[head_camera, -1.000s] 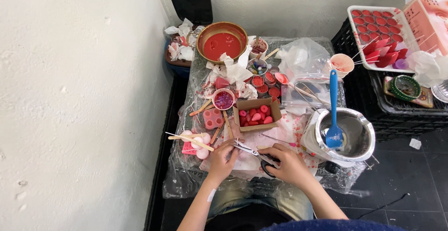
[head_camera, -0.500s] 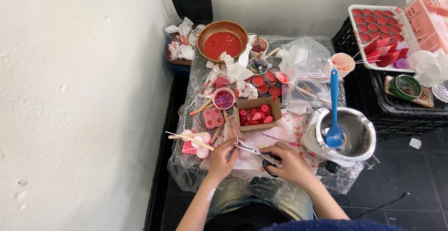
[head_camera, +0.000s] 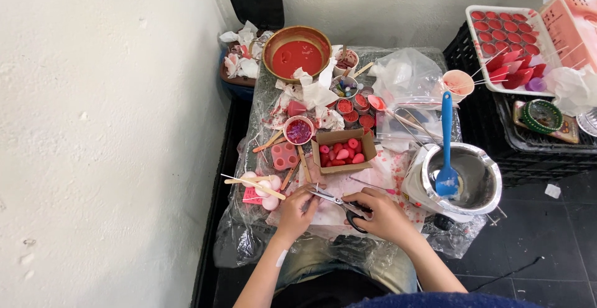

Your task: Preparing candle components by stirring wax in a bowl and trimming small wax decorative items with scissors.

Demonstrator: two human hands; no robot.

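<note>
Your right hand gripped the black-handled scissors at the table's near edge, blades pointing toward your left hand, whose fingers pinched something too small to identify, just below the cardboard box of red pieces.

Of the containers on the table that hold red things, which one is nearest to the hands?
The open cardboard box of small red and pink pieces, just above the scissors. The large round bowl of red liquid stands far back by the wall.
</note>
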